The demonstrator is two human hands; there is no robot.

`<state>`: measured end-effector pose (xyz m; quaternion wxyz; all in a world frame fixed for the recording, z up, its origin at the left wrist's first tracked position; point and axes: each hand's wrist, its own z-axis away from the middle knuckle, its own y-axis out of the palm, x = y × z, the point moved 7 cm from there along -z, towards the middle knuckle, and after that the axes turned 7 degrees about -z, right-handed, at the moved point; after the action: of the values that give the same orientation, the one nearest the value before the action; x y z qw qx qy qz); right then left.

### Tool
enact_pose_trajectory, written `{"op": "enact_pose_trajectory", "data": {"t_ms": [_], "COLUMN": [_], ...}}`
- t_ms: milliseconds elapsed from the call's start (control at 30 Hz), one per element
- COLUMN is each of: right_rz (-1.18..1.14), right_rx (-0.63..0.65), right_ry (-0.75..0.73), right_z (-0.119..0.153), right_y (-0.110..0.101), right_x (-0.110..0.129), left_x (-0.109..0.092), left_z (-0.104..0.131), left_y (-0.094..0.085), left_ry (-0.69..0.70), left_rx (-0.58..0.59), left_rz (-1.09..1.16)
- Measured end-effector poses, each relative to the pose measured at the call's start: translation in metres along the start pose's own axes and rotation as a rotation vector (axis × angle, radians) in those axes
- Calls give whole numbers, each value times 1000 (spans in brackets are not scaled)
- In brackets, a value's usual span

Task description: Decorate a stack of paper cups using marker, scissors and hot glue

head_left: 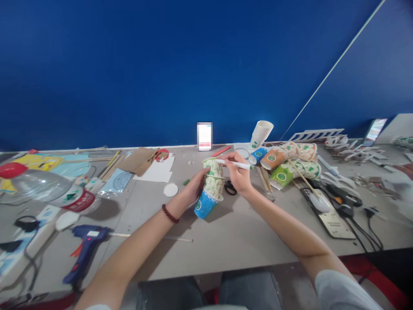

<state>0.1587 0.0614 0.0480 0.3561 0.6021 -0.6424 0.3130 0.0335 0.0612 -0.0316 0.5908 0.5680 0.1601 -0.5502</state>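
1. Left hand: closed about the left side of the cup stack, thumb laid along the near wall; the other fingers are mostly hidden behind the cups, so their spread cannot be told.
2. Right hand: fingers drawn narrowly together in a writing grip on the marker.
3. Marker: long axis nearly level, running left to right across the hand; the slim end points left to the upper cup, the green-marked end points right. Whether the tip touches the cup cannot be told.
4. Cup stack: in front of the person, over the middle of the table. Its long axis slopes, the blue cup at the near, lower end leaning slightly left, its base towards the person; the patterned green-and-white cups form the far end, rims directed away and upward. Contact with the table cannot be judged.
5. Surroundings: scissors lie just right of the stack; a white disc lies left of it; orange cups and green cups lie farther right.
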Motion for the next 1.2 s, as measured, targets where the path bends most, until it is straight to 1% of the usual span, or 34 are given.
{"op": "enact_pose_trajectory", "data": {"t_ms": [133, 300, 433, 633, 867, 1200], "right_rz": [-17, -11, 2, 12, 32, 22], "right_rx": [-1, 1, 7, 16, 28, 20], "right_ry": [0, 17, 17, 31, 28, 18], "right_z": [-1, -3, -4, -3, -4, -3], "right_y": [-1, -4, -4, -3, -3, -3], "right_x": [-1, -7, -9, -11, -12, -15], "left_x": [-1, -3, -4, -4, -4, -4], "left_z": [-1, -1, -1, -4, -3, -3], "left_y": [-2, -4, -4, -8, -8, -8], "left_ry": [12, 28, 37, 75, 75, 78], "left_rx": [6, -14, -11, -9, -38, -18], "left_rz": [17, 12, 4, 0, 10, -3]}}
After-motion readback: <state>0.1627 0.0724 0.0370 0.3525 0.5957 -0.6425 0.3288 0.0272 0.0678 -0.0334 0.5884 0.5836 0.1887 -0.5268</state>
